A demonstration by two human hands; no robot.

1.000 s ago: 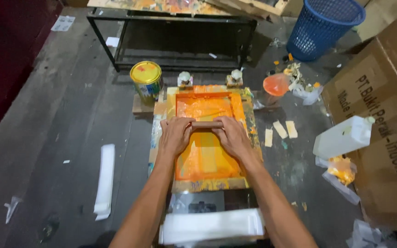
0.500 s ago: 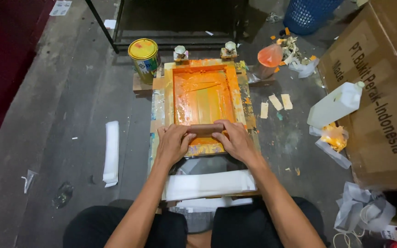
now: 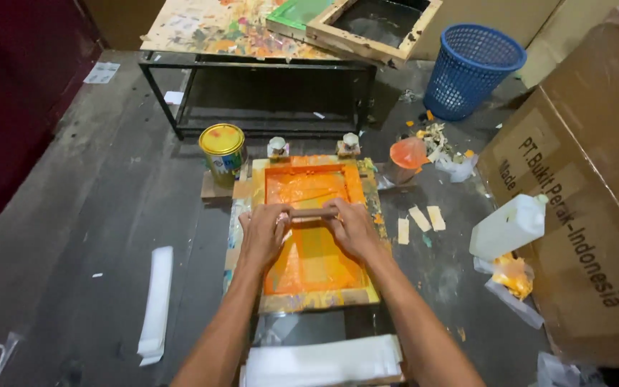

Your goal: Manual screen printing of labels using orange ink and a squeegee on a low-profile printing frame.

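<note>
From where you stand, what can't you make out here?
Head view only:
- Squeegee: ends hidden under the left hand and right hand.
- Whatever lies under the screen frame: covered by orange ink.
- White stack: cut off by the bottom edge.
- Paint can: label too small.

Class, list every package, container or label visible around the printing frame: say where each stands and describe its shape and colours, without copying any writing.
Cardboard box: far right, large, brown, dark lettering on its side.
Paint tin: left of the frame's far end, round, yellow lid, printed label.
Plastic jug: right, against the box, white, lying tilted.
Basket: upper right, blue mesh, round.
Paper slip: upper left floor, pale, printed.
</note>
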